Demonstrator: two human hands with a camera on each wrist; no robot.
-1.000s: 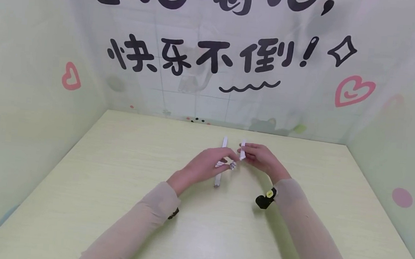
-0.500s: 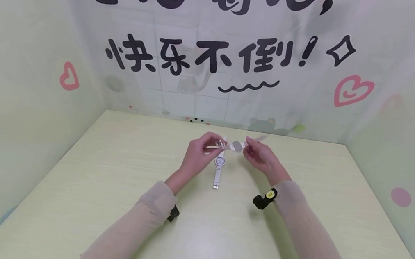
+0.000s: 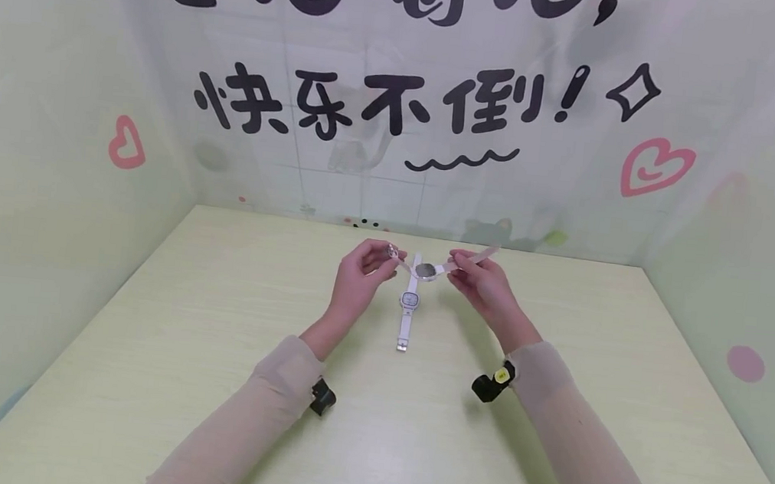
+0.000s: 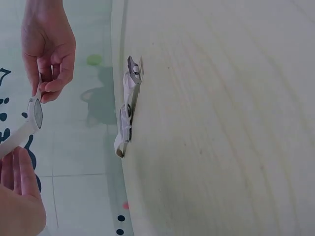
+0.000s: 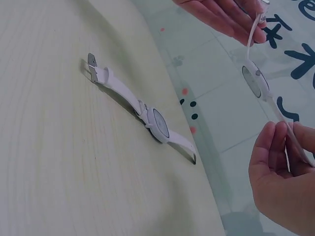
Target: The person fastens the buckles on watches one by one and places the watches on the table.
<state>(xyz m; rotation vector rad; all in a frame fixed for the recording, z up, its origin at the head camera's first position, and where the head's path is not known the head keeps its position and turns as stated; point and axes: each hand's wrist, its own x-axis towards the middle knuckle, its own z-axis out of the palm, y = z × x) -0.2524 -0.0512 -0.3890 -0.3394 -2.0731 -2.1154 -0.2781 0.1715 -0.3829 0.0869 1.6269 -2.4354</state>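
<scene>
Between my two hands a white wristwatch (image 3: 426,271) is held stretched out above the table, its round dial in the middle. My left hand (image 3: 359,272) pinches the strap at its metal buckle end. On the other side, my right hand (image 3: 489,288) pinches the opposite strap, whose free end sticks out past the fingers. In the right wrist view the held watch (image 5: 256,81) hangs edge-on between the hands. Below it, a second white wristwatch (image 3: 409,299) lies on the table, strap laid out straight, buckle toward me, dial facing up.
The pale wooden table (image 3: 215,319) runs back to a printed cloth wall (image 3: 336,191) with dark lettering. Cloth also stands along the left and right edges. Black wrist cameras (image 3: 323,396) sit under both forearms.
The held watch has come up from low over the table and is pulled out lengthwise, dial showing. My left hand has moved left and back, uncovering the lying watch.
</scene>
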